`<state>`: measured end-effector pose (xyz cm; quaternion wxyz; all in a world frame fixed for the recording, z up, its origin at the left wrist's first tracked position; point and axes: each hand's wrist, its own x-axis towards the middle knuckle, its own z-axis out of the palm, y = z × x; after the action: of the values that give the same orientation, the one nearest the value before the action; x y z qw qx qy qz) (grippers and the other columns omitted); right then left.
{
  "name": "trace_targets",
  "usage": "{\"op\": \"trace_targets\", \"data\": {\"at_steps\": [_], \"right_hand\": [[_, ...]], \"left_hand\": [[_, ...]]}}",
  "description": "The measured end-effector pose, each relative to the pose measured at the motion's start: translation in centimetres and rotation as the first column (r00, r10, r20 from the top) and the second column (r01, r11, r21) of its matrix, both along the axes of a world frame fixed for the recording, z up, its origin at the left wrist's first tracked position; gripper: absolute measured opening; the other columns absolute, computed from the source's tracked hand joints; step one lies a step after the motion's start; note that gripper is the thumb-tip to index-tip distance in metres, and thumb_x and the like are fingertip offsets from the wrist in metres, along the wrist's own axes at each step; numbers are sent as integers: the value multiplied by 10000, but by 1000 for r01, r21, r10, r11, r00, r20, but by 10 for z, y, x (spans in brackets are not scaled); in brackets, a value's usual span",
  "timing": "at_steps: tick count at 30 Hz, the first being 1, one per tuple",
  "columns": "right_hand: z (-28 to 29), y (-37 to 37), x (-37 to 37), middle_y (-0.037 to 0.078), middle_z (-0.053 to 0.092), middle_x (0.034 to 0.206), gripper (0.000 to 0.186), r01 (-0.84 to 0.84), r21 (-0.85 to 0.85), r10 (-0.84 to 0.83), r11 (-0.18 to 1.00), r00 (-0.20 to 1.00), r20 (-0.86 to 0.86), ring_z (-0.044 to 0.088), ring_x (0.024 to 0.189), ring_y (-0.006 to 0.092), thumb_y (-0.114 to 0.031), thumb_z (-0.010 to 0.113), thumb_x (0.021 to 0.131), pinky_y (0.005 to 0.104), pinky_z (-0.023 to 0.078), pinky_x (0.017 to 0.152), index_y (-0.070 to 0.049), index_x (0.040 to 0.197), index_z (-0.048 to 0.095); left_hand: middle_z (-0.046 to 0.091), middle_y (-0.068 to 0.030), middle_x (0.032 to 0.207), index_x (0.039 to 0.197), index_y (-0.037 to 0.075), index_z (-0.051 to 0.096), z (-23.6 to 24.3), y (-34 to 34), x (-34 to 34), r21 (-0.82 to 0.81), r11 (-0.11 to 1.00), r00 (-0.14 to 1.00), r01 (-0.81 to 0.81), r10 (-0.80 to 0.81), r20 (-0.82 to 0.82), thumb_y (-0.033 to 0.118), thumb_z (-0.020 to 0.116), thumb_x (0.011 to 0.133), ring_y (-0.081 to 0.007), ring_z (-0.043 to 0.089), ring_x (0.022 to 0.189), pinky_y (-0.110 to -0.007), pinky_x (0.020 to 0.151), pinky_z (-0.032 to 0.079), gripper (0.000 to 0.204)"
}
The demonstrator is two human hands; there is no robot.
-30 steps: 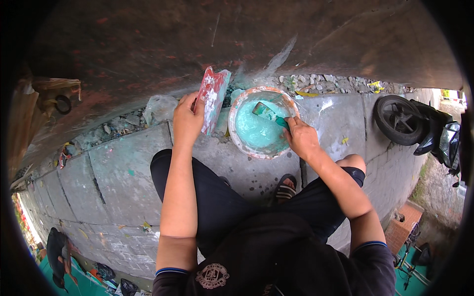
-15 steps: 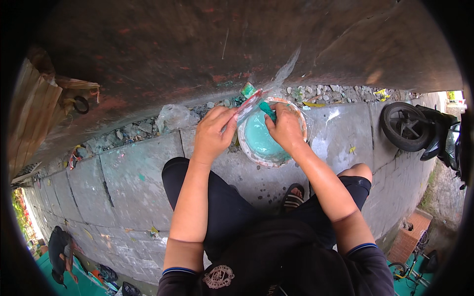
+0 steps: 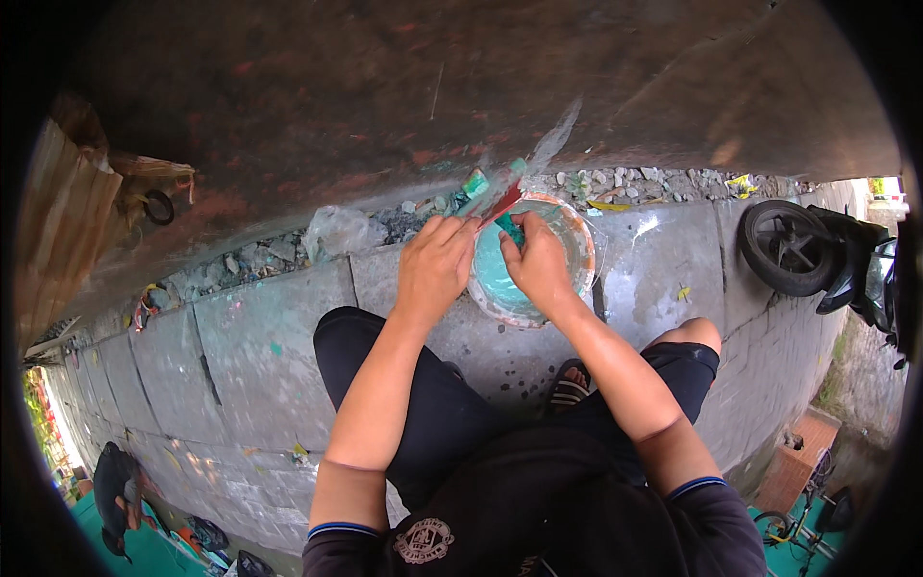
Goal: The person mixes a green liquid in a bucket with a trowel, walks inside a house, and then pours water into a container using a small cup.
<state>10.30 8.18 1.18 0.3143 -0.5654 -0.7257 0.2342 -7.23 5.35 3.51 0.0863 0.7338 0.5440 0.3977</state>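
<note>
Crest [image 3: 423, 540]: pale and round, ringed by printed lettering [image 3: 421, 557], on the dark shirt [image 3: 567, 490].
Letters [image 3: 530, 565]: a few, faint, only partly visible, on the same shirt, right of the crest.

Bucket [image 3: 522, 318] partly hidden, motorbike [image 3: 829, 245] apparently cropped

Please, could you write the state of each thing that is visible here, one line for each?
Bucket: open, rim stained
Turquoise paste: wet-looking, lying in the bucket
Red board: paint-smeared, tilted above the bucket
Green-handled scraper: held, partly hidden
Left hand: grip closed on the board
Right hand: grip closed on the scraper
Striped sandal: worn
Clear plastic bag: crumpled
Motorbike: standing, partly in view
</note>
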Motion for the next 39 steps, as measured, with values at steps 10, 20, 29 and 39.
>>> {"op": "trace_targets", "data": {"at_steps": [10, 20, 29, 39], "right_hand": [[2, 2, 13, 263, 636, 929, 265, 51, -149, -62, 988, 996, -68, 629, 816, 434, -111, 670, 847, 467, 488, 721, 43, 1039, 573], [-9, -1, 29, 226, 652, 946, 284, 100, -97, -108, 990, 990, -86, 621, 726, 378, -109, 667, 869, 443, 485, 700, 40, 1097, 586], [3, 8, 17, 255, 637, 968, 266, 89, -225, -103, 970, 993, -49, 639, 859, 415, -87, 658, 870, 448, 501, 749, 44, 1082, 566], [-3, 4, 15, 260, 639, 985, 289, 75, -122, -82, 990, 995, -49, 633, 840, 417, -99, 658, 878, 448, 495, 733, 50, 1107, 567]], "left_hand": [[653, -79, 921, 1023, 11, 688, 1, 4, -2, 5, 1000, 999, 27, -27, 26, 8, 648, 790, -265, 605, 831, -366, 696, 520, 237], [657, -105, 925, 995, 12, 689, 1, 7, -1, 33, 999, 989, 0, -5, 144, -6, 662, 791, -279, 613, 832, -379, 705, 520, 206], [639, -86, 925, 1023, 8, 676, -5, 7, 7, 43, 997, 994, -65, 61, 88, -8, 668, 778, -263, 602, 835, -366, 715, 514, 246], [636, -97, 919, 1038, 6, 674, -4, 10, 16, 44, 997, 998, -59, 58, 29, -4, 670, 770, -269, 595, 824, -377, 730, 509, 268]]}}
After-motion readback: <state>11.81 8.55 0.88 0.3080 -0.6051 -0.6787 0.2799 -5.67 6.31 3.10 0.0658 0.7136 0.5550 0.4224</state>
